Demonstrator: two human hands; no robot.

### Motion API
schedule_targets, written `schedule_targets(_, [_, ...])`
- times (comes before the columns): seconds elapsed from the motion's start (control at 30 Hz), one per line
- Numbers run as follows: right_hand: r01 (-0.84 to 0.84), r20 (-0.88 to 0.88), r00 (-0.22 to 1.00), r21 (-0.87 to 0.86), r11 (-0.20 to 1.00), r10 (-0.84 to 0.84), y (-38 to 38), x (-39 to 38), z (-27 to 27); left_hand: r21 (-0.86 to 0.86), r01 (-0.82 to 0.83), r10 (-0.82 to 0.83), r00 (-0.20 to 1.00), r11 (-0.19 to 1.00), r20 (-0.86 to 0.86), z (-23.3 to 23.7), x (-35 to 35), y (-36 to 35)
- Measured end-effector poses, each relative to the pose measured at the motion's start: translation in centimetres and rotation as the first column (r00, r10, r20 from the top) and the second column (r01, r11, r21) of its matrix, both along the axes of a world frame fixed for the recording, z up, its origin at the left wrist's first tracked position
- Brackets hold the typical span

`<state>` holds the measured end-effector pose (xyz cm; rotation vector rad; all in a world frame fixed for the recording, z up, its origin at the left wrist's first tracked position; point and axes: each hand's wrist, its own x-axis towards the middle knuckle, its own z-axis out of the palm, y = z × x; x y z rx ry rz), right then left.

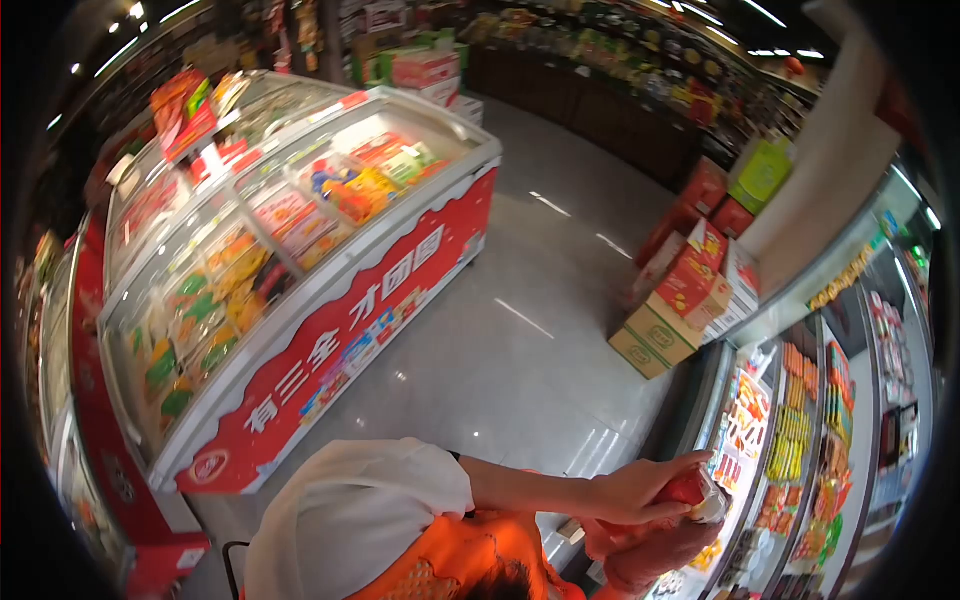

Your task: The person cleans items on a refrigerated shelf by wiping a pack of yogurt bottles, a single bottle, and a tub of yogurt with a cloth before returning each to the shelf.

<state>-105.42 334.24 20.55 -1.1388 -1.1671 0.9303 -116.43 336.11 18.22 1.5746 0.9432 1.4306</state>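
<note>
My left hand (638, 490) reaches out from a white sleeve and closes over the top of a red packet with a white end (692, 492). Just beneath it, my right hand (650, 552) cups the same packet from below. Both hands are at the bottom right, close to the front of a lit chilled display case (790, 440) stocked with rows of packaged goods. An orange vest (450, 560) fills the bottom edge, and the hands hide most of the packet.
A long chest freezer (330, 330) with glass lids and a red front panel stands on the left. Stacked cartons (680, 300) sit on the grey floor (500, 350) ahead to the right. Dark shelves line the far wall.
</note>
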Motion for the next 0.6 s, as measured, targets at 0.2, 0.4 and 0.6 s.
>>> schedule_targets(0.2, [-0.242,0.133,0.963,0.053,0.969,0.233,0.7,-0.7,-3.6,-0.069,-0.3,0.306,0.946,0.952,0.105,-0.6,-2.2,-1.9])
schedule_targets(0.4, [-0.331,0.818,0.504,0.479,0.813,-0.276,0.0,-2.0,-5.8,-0.068,-0.482,0.479,0.826,0.873,0.296,-1.6,-2.9,-1.4])
schedule_targets(0.6, [-0.248,0.762,0.532,0.556,0.793,-0.368,1.2,-0.7,-7.9,-0.093,-0.274,0.284,0.952,0.957,0.118,-0.2,-3.3,-0.3])
